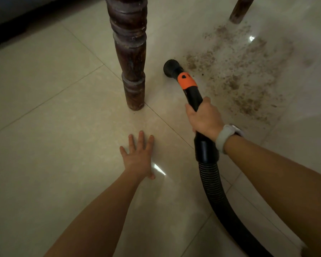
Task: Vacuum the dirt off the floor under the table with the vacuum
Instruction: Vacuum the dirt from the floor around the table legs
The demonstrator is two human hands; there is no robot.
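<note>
Brown dirt lies scattered over the pale tiled floor at the upper right, between two table legs. My right hand grips the black vacuum wand, which has an orange collar. The round black nozzle sits on the floor at the left edge of the dirt patch. A ribbed black hose trails from the wand toward the lower right. My left hand rests flat on the floor with fingers spread, holding nothing.
A dark turned wooden table leg stands just left of the nozzle. A second leg stands at the top right, behind the dirt. A dark furniture edge fills the top left corner.
</note>
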